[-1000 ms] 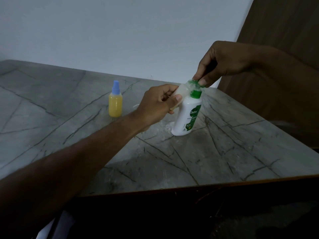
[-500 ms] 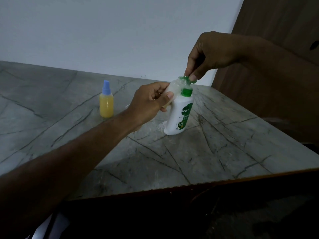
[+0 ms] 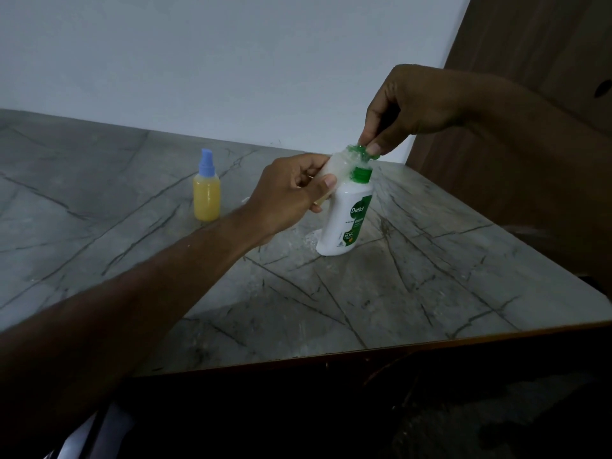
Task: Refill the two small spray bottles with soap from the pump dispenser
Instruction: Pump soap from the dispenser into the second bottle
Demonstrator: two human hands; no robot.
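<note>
left hand [image 3: 291, 197] grips the open spray bottle [image 3: 334, 170] under the pump dispenser [image 3: 347, 217] nozzle; right hand [image 3: 407, 107] pinches the pump head [image 3: 359, 153]; next, probably a steady press.

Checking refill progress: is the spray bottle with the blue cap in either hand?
No. The spray bottle with the blue cap stands alone on the table, left of both hands.

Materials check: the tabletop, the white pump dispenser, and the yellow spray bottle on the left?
Grey veined tabletop: marble-look slab or laminate, smooth with a dull sheen; brown edging at the front hints at laminate on board. White pump dispenser with green pump: opaque glossy plastic, printed label. Small yellow spray bottle with blue cap: translucent plastic, since the yellow liquid shows through; cap matte plastic.
</note>
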